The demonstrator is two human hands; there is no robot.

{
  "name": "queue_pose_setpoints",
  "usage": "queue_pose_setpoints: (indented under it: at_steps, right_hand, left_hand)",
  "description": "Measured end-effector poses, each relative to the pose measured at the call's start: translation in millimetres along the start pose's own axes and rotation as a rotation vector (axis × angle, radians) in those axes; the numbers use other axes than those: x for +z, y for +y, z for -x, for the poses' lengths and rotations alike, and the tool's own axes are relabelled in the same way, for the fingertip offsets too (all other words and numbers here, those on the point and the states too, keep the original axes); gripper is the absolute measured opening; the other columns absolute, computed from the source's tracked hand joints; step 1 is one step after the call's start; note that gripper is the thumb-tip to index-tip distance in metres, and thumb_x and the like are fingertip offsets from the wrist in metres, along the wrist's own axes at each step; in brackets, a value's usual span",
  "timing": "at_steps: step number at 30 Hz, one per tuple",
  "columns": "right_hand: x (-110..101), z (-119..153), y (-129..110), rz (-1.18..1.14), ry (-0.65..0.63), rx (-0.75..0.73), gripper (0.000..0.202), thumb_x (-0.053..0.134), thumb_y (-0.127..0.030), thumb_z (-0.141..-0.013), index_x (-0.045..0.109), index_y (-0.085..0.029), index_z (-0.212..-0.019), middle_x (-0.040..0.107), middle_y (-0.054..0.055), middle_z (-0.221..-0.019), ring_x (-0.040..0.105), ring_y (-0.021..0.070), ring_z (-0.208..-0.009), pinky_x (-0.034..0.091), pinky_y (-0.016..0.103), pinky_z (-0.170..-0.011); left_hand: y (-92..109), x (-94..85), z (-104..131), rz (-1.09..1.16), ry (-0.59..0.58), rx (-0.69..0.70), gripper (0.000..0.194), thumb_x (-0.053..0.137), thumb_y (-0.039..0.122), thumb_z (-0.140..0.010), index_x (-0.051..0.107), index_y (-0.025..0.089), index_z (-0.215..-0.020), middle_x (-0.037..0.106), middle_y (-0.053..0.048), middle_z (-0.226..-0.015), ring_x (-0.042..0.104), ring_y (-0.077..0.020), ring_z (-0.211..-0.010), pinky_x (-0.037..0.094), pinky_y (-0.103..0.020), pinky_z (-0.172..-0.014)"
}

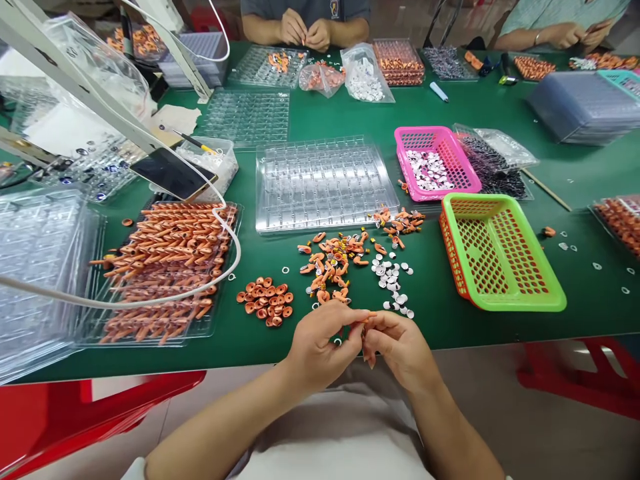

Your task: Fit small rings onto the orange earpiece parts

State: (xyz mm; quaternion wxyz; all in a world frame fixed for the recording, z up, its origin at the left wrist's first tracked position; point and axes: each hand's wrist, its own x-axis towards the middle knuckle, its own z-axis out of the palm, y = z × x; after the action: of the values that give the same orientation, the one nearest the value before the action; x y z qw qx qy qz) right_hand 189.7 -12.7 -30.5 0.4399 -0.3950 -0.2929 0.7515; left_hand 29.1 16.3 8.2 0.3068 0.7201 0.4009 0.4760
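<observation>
My left hand [325,347] and my right hand [400,343] meet at the table's front edge, fingertips pinched together around a small orange part [369,317], mostly hidden by the fingers. Just beyond them lies a loose pile of orange figure parts [335,260] with yellow bits. To its right are scattered small white discs [393,280]. Copper-coloured round cups [265,300] form a heap left of my left hand.
A clear moulded tray [325,183] lies mid-table. Right of it stand a pink basket [465,157] with white pieces and a green basket [543,267]. Trays of orange parts [170,253] and a phone [173,175] are at left. Across the table, two people work with their hands.
</observation>
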Motion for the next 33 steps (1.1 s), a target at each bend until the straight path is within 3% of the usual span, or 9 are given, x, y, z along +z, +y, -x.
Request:
queue_pose_setpoints:
  at_steps: [3,6,11,16,22,26,30,33]
  right_hand:
    - [6,0,-4,0.030,0.023,0.011,0.017,0.077,-0.031,-0.078,0.072,-0.017,-0.086,0.065,-0.001,-0.066,0.059,0.0090,-0.051,0.050,0.020,-0.046]
    - [12,2,-7,0.134,0.078,-0.041,0.016,0.074,-0.030,-0.080,0.072,-0.017,-0.088,0.064,-0.002,-0.066,0.060,0.0097,-0.054,0.052,0.020,-0.048]
    - [21,7,-3,0.433,0.161,-0.243,0.013,0.065,-0.021,-0.085,0.069,-0.020,-0.098,0.069,0.001,-0.081,0.063,0.0116,-0.066,0.055,0.022,-0.059]
    - [30,7,3,0.859,0.341,-0.617,0.016,0.062,-0.010,-0.083,0.065,-0.020,-0.096,0.068,0.001,-0.081,0.061,0.0112,-0.065,0.053,0.022,-0.060]
    - [37,2,8,1.019,0.427,-0.813,0.020,0.065,-0.011,-0.083,0.060,-0.018,-0.101,0.067,0.004,-0.082,0.059,0.0117,-0.063,0.052,0.023,-0.057]
    - [37,3,5,1.013,0.404,-0.804,0.020,0.062,-0.010,-0.084,0.061,-0.018,-0.102,0.068,0.004,-0.083,0.061,0.0123,-0.065,0.052,0.023,-0.056]
    - [32,7,-2,0.855,0.254,-0.572,0.019,0.060,-0.013,-0.084,0.064,-0.019,-0.102,0.069,0.003,-0.087,0.063,0.0123,-0.065,0.054,0.022,-0.055]
    - [28,9,-5,0.768,0.242,-0.433,0.020,0.061,-0.018,-0.085,0.066,-0.021,-0.105,0.071,0.003,-0.090,0.065,0.0127,-0.067,0.055,0.022,-0.059]
  left_hand:
    - [-2,1.2,1,-0.035,0.018,0.135,0.028,0.062,0.001,-0.081,0.069,0.018,-0.101,0.072,-0.002,-0.072,0.064,-0.0121,-0.064,0.055,-0.025,-0.064]
    - [-5,2.5,3,-0.046,0.036,0.178,0.034,0.063,-0.001,-0.080,0.067,0.018,-0.107,0.074,-0.003,-0.078,0.064,-0.0124,-0.067,0.056,-0.025,-0.065]
    - [-8,5.1,9,-0.002,0.098,0.108,0.036,0.063,-0.004,-0.077,0.068,0.018,-0.105,0.076,-0.005,-0.086,0.066,-0.0138,-0.073,0.058,-0.026,-0.068]
    - [-9,8.0,13,0.045,0.135,0.020,0.036,0.063,-0.004,-0.077,0.070,0.019,-0.104,0.076,-0.006,-0.089,0.066,-0.0153,-0.075,0.059,-0.028,-0.068]
    - [-7,11.3,15,0.057,0.178,-0.024,0.037,0.063,-0.004,-0.077,0.071,0.019,-0.105,0.076,-0.006,-0.091,0.066,-0.0156,-0.077,0.058,-0.029,-0.068]
    - [-7,11.5,15,0.053,0.191,-0.033,0.037,0.063,-0.004,-0.077,0.071,0.019,-0.105,0.076,-0.006,-0.091,0.066,-0.0160,-0.077,0.058,-0.029,-0.067]
    - [-8,9.8,15,0.043,0.192,-0.022,0.036,0.063,-0.003,-0.077,0.070,0.019,-0.105,0.076,-0.007,-0.091,0.066,-0.0162,-0.078,0.058,-0.030,-0.069]
    - [-8,8.9,15,0.054,0.186,-0.016,0.036,0.063,-0.002,-0.078,0.070,0.019,-0.106,0.076,-0.007,-0.091,0.066,-0.0159,-0.078,0.058,-0.030,-0.070]
